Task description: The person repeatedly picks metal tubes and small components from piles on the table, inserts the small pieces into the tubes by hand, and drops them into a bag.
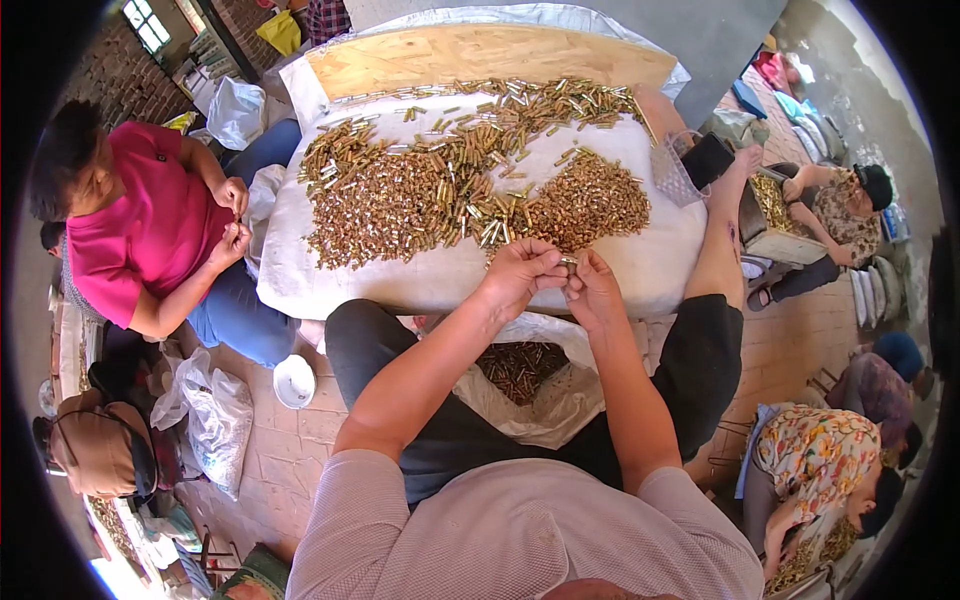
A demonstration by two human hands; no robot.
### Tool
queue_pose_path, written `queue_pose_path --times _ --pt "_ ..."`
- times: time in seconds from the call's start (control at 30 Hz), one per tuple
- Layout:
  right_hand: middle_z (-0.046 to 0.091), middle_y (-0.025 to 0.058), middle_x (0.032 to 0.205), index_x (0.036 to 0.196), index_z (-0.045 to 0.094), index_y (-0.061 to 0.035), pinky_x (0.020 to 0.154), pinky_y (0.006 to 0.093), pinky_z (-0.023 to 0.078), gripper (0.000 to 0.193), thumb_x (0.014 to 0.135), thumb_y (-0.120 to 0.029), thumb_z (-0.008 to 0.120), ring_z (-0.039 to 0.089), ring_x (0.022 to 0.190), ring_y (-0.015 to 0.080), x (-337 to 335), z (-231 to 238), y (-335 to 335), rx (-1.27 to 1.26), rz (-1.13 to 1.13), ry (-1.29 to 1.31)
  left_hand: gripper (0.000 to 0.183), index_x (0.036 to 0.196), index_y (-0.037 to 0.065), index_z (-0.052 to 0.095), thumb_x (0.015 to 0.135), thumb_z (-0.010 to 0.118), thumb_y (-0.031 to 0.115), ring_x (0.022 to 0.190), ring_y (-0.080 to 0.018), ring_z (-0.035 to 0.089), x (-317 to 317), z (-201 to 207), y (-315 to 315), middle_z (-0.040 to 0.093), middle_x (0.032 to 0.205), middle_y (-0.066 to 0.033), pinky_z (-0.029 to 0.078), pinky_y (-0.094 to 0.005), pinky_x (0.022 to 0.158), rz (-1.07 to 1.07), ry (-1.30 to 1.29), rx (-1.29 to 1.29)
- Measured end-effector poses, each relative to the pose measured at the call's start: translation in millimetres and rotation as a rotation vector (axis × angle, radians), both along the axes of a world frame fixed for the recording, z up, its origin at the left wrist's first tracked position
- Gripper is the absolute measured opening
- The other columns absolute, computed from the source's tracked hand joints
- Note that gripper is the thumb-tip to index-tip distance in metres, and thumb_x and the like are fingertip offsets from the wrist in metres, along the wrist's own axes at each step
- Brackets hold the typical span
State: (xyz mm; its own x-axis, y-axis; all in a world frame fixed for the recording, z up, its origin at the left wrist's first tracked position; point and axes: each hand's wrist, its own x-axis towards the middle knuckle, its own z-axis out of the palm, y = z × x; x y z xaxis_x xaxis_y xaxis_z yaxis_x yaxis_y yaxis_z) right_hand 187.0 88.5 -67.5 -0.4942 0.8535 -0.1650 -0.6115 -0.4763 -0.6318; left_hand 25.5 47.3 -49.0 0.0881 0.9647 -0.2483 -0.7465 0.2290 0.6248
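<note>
Wears pale shirt (pixel 490 530). Pinches metallic piece (pixel 569 261) in fingers (pixel 547 261) of left hand (pixel 520 274), right hand (pixel 594 292). Faces brass-coloured heaps (pixel 588 205).

Counter (pixel 300 285): brightly lit, shadows soft
Metal pieces (pixel 385 205): scattered glints; the smallest blur into one texture
Window (pixel 147 25): beyond the far left corner, washed-out white
Brick wall (pixel 125 75): dim beside it
Sack (pixel 565 410): interior shadowed below the near edge
Hands (pixel 522 272): fairly sharp
Fisheye rim: straight lines bowed, corners black
</note>
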Motion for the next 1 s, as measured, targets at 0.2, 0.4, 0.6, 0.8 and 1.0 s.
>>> queue_pose_path --times 0.2,0.4,0.6,0.8,1.0 --pt "0.059 -0.0022 0.074 0.096 0.064 -0.0112 0.05 0.0247 0.04 0.006 0.093 -0.015 0.067 0.052 0.059 0.0099 6 -8 5 0.048 0.023 -0.003 0.008 0.098 0.002 0.062 0.092 0.066 0.006 0.079 -0.0202 0.07 3 -1 1 0.069 0.089 -0.0101 0.062 -0.0329 0.071 -0.017 -0.014 -0.003" --pt "0.062 -0.0002 0.079 0.098 0.062 -0.0089 0.05 0.0233 0.04 0.006 0.093 -0.013 0.065 0.052 0.059 0.0091 7 -1 7 0.041 0.05 -0.012 0.008 0.097 0.003 0.062 0.092 0.066 0.007 0.079 -0.02 0.071 4 -9 4 0.069 0.088 -0.0097 0.062 -0.0322 0.072 -0.045 -0.07 0.026" --pt "0.064 -0.0008 0.079 0.098 0.067 -0.0076 0.05 0.0213 0.039 0.008 0.091 -0.011 0.068 0.052 0.059 0.0071 12 12 8 0.129 0.027 -0.086 0.007 0.097 0.004 0.063 0.093 0.066 0.008 0.08 -0.02 0.071 10 -7 5 0.069 0.089 -0.0089 0.062 -0.0321 0.073 -0.043 -0.081 0.03" --pt "0.061 0.0003 0.076 0.094 0.064 -0.0065 0.05 0.021 0.041 0.016 0.091 -0.021 0.07 0.051 0.058 0.0065 14 26 8 0.245 0.009 -0.153 0.007 0.097 0.004 0.063 0.093 0.065 0.01 0.08 -0.0182 0.071 9 -5 9 0.07 0.088 -0.0085 0.061 -0.0312 0.073 -0.096 -0.061 0.026" --pt "0.061 0.0006 0.075 0.094 0.064 -0.0068 0.049 0.022 0.04 0.015 0.09 -0.02 0.071 0.051 0.059 0.0072 14 17 8 0.113 0.018 -0.097 0.008 0.096 0.004 0.063 0.093 0.066 0.011 0.078 -0.0176 0.071 7 -5 9 0.07 0.087 -0.0085 0.061 -0.0305 0.072 -0.124 -0.066 0.057"
